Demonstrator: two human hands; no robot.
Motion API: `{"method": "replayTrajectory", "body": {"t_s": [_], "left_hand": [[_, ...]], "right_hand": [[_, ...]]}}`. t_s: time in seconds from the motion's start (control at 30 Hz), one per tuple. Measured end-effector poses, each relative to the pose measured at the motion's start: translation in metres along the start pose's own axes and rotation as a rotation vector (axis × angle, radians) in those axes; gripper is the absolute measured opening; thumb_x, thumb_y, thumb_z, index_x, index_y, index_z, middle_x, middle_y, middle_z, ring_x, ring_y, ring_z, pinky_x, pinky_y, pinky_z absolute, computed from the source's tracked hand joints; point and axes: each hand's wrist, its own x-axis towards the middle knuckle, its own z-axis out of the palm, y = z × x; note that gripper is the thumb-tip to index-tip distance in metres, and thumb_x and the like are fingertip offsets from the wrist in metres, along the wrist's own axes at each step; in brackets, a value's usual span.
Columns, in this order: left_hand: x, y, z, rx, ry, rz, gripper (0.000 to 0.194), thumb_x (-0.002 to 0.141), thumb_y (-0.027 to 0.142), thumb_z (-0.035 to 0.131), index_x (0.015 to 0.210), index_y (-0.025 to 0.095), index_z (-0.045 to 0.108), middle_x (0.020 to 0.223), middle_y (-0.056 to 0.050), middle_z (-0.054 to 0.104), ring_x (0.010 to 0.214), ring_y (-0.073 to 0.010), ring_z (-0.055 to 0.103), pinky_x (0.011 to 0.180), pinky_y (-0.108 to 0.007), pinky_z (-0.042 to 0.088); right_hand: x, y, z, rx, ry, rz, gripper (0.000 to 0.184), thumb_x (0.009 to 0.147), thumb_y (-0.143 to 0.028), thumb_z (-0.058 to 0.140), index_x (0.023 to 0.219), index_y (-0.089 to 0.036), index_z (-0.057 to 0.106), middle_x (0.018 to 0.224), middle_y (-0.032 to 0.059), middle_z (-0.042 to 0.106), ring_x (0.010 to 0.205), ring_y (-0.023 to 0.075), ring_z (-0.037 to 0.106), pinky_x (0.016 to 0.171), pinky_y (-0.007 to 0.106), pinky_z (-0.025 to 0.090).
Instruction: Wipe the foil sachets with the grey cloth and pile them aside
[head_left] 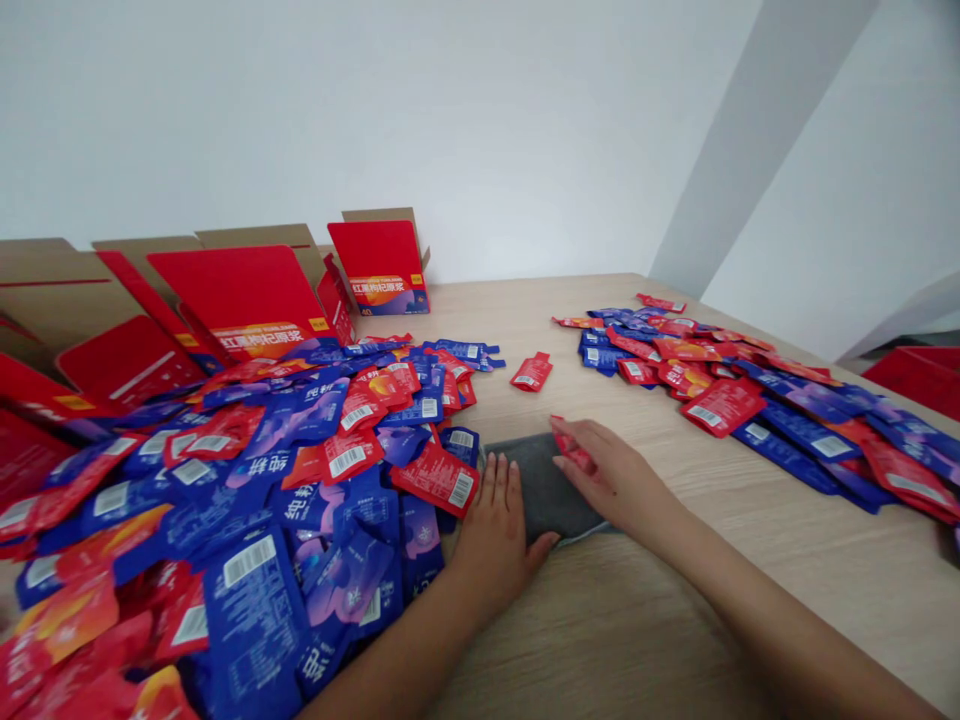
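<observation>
"Red sachet [571, 450], head view: position and heading?"

"In the right hand [616, 478], over the right part of the dark grey pad [544, 485]. Long axis slants from far left to near right; the exposed end points away from the wearer and leftward. The rest is covered by the hand. Contact with the pad: cannot tell."

"Fingers of that hand?"

"Clamped on the sachet, thumb on the near side."

"And the left hand [495, 525]?"

"Palm down, fingers side by side on the pad's left edge, thumb spread along its near edge. Nothing gripped."

"Orientation of the pad?"

"Flat on the table [637, 620]; longer side appears to run left to right, though both hands cover parts of it."

"Surroundings?"

"A lone sachet [530, 374], also red, lies beyond the pad, narrow neck pointing away and slightly right. Left heap [259, 620], blue and red, reaches the left hand; right heap [721, 408], same colours, well apart from the right hand. Red cartons [236, 285] stand behind the left heap, flaps up."
</observation>
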Motion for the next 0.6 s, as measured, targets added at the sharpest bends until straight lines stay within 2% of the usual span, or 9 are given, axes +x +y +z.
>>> {"method": "replayTrajectory", "body": {"t_s": [0.07,0.2,0.3,0.37,0.47,0.6], "left_hand": [[0.0,0.001,-0.002,0.002,-0.011,-0.001,0.081,0.086,0.053,0.048,0.139,-0.002,0.025,0.145,-0.028,0.026,0.137,-0.0361,0.016,0.106,-0.052,0.03],[0.001,0.002,-0.003,0.005,-0.039,-0.017,0.08,0.085,0.053,0.05,0.138,-0.004,0.028,0.145,-0.029,0.024,0.136,-0.0369,0.017,0.106,-0.051,0.031],[0.0,0.002,0.0,0.008,-0.024,-0.011,0.076,0.085,0.053,0.049,0.136,-0.001,0.033,0.145,-0.029,0.024,0.136,-0.0376,0.017,0.104,-0.054,0.032],[0.0,0.001,0.001,0.012,-0.012,-0.005,0.074,0.086,0.054,0.048,0.135,0.001,0.035,0.145,-0.028,0.026,0.136,-0.0379,0.018,0.104,-0.055,0.032],[0.001,0.001,0.0,0.018,-0.016,0.0,0.074,0.086,0.055,0.047,0.135,0.0,0.036,0.145,-0.028,0.027,0.136,-0.0381,0.019,0.104,-0.055,0.031],[0.003,0.003,-0.005,0.032,-0.059,-0.004,0.075,0.085,0.054,0.049,0.134,-0.003,0.037,0.144,-0.03,0.027,0.135,-0.0388,0.02,0.105,-0.052,0.031]], "right_hand": [[-0.002,-0.003,-0.001,-0.01,-0.063,-0.025,0.037,0.09,-0.025,0.039,0.122,-0.02,0.057,0.115,0.0104,0.063,0.107,0.0229,0.057,0.092,0.04,0.047],[-0.013,0.001,0.005,-0.265,-0.233,-0.009,0.039,0.088,-0.027,0.043,0.118,-0.011,0.061,0.118,0.0162,0.063,0.109,0.028,0.058,0.093,0.043,0.048],[-0.019,0.007,0.016,-0.388,-0.339,-0.104,0.041,0.084,-0.023,0.048,0.119,-0.006,0.06,0.123,0.0199,0.06,0.116,0.0302,0.054,0.095,0.042,0.047],[-0.017,0.012,0.023,-0.445,-0.365,-0.159,0.042,0.083,-0.015,0.047,0.121,-0.004,0.058,0.126,0.0207,0.057,0.12,0.0293,0.051,0.097,0.04,0.045],[-0.005,0.022,0.031,-0.487,-0.383,-0.179,0.044,0.082,-0.009,0.045,0.124,-0.007,0.057,0.129,0.0173,0.056,0.122,0.0253,0.05,0.1,0.036,0.043],[0.007,0.029,0.035,-0.446,-0.297,-0.09,0.038,0.089,-0.014,0.039,0.121,-0.008,0.058,0.128,0.0169,0.057,0.119,0.025,0.051,0.101,0.038,0.04]]}}
